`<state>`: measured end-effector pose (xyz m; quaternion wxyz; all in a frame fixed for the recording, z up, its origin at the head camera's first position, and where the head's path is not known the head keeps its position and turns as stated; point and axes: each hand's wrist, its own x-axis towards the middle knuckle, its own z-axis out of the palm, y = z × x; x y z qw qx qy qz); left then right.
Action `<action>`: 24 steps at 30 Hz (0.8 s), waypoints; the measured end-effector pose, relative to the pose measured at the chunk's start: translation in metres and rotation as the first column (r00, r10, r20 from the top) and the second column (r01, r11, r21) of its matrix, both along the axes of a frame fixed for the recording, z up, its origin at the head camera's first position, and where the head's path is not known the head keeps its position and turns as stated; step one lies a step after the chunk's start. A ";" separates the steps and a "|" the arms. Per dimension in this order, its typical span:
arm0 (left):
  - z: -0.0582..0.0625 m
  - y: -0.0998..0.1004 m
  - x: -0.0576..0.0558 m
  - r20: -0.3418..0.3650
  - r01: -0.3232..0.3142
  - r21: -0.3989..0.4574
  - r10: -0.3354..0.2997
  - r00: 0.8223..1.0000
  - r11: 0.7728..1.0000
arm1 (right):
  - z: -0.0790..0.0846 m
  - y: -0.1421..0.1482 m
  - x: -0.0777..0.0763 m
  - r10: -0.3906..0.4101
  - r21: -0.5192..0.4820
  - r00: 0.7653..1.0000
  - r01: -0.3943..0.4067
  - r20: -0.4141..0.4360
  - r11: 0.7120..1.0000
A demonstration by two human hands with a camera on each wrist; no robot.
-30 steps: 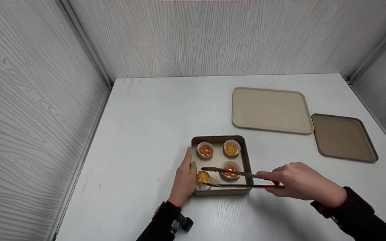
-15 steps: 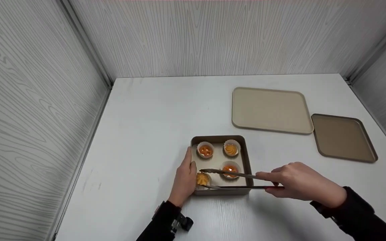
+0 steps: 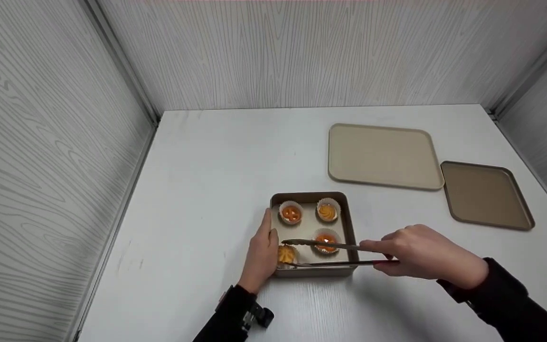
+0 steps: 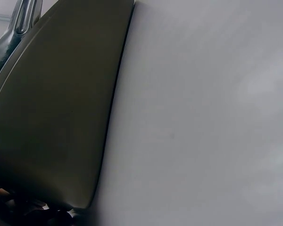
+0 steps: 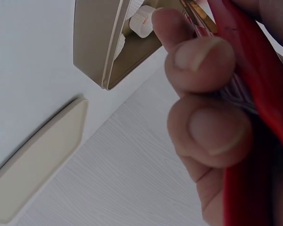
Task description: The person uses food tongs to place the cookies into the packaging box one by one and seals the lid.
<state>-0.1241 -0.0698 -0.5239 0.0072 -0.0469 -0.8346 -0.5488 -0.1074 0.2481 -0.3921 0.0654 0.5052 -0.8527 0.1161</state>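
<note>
My left hand lies against the left wall of a square, deep baking pan, its fingers straight along that side. With my right hand I grip tongs, whose red handles fill part of the right wrist view. The tongs' tips stand on either side of a star-shaped golden pastry in the pan's near left corner. Three more pastries in white paper cups sit in the pan: a cross-topped one, a swirled one and an orange one partly hidden by the tongs.
A large beige tray lies flat behind the pan to the right. Touching its right corner is a smaller brown tray. Wood-patterned panels enclose the white table at the back and sides.
The tongs' tips have dropped slightly and spread a little, and the star-shaped pastry sits slightly lower in the corner. My right hand has shifted slightly left; the left hand has stayed put.
</note>
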 end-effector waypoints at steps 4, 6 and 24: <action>0.000 0.000 0.000 -0.001 -0.001 -0.002 0.001 1.000 1.000 | 0.001 0.000 0.000 -0.004 0.002 1.000 0.004 0.013 1.000; 0.000 0.000 0.000 -0.001 0.001 0.001 -0.001 1.000 1.000 | 0.002 0.001 0.000 -0.007 0.007 1.000 0.007 0.021 1.000; -0.001 -0.001 0.000 -0.031 0.004 0.012 -0.003 1.000 1.000 | 0.006 0.011 -0.002 -0.047 0.019 0.998 0.046 0.029 0.999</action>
